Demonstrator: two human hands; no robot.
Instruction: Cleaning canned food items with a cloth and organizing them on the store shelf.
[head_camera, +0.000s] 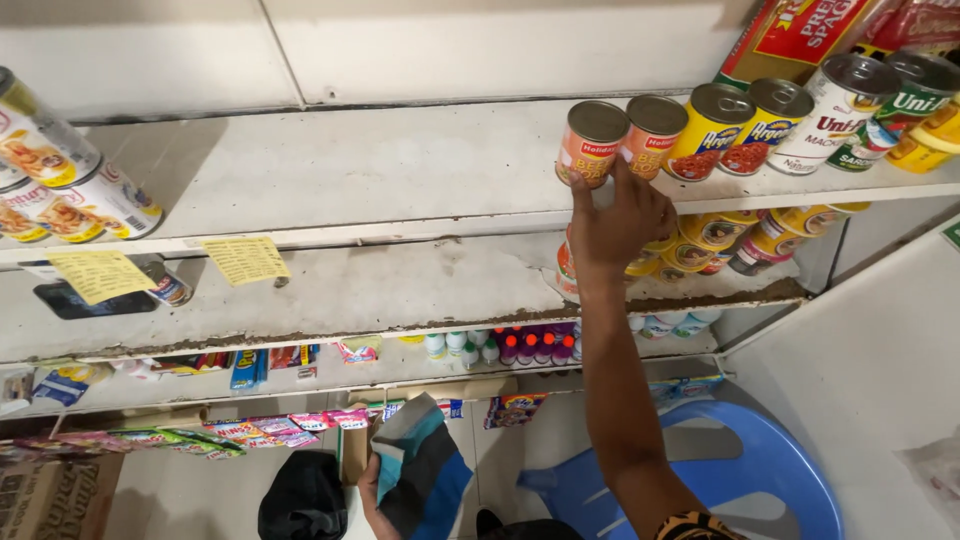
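The right hand (615, 225) reaches up at 1 o'clock, fingers (580, 190) spread open, tips touching two orange cans (592, 143) at the shelf (400, 170) edge, gripping neither. The left hand (372, 490), at 6 o'clock, clasps a folded cloth (425, 475).

right hand (615, 225) | fingers touching orange can (590, 143) | white shelf (350, 170)
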